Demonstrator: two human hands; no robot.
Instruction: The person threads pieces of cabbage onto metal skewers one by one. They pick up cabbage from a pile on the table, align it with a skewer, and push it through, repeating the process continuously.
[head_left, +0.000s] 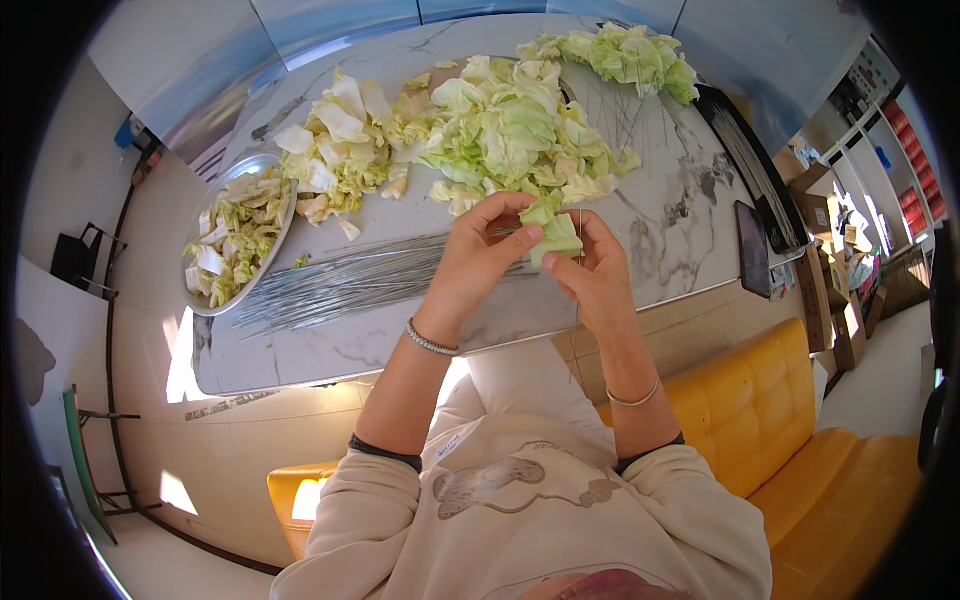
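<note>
Between my hands is a small folded stack of pale green cabbage leaf pieces (557, 234). My left hand (487, 251) pinches its left side with thumb and fingers. My right hand (592, 259) holds its right side, along with a thin metal skewer (577, 330) that hangs down past the table edge. A bundle of thin metal skewers (345, 281) lies on the marble-patterned table below and left of my hands. Just beyond my hands is a heap of green cabbage leaves (517, 124). Paler cut cabbage pieces (341, 142) lie to its left.
A metal bowl (283, 238) of cut cabbage stands at the table's left end. More leaves on skewers (637, 60) lie at the far right, near a long black tray (750, 165) and a dark phone or tablet (751, 247). A yellow sofa (742, 390) is at the lower right.
</note>
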